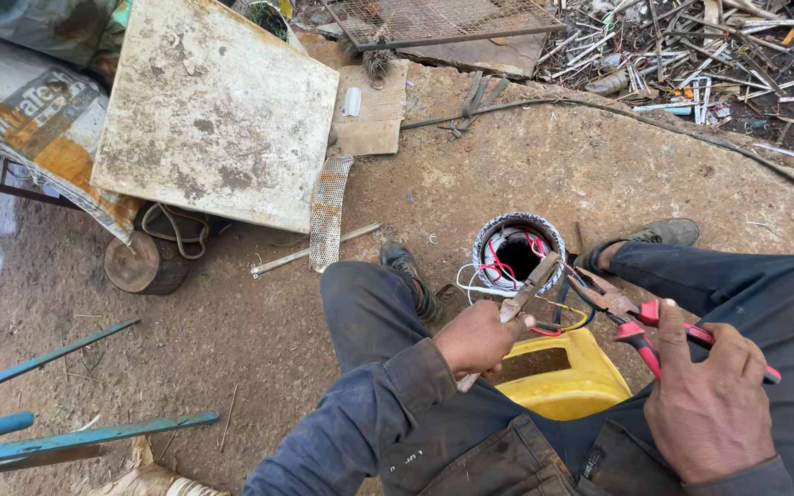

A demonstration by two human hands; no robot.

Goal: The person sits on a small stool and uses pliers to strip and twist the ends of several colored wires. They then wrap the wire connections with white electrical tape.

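Note:
My left hand [478,337] grips a flat wooden-handled tool [533,283] whose tip rests at the rim of a round motor stator [516,248] standing on the ground between my shoes. White, red, yellow and blue wires [562,320] trail out of its opening. My right hand [709,404] holds red-handled pliers [631,317], jaws pointing toward the stator and close to the wires. I sit on a yellow plastic stool [581,381], knees apart.
A large dirty white board [218,110] lies to the left over a printed sack [29,119]. A wooden log [144,264], perforated metal strip [331,209], metal rod [310,251], blue metal bars [66,436], wire mesh [434,20] and a scrap pile [719,55] surround me.

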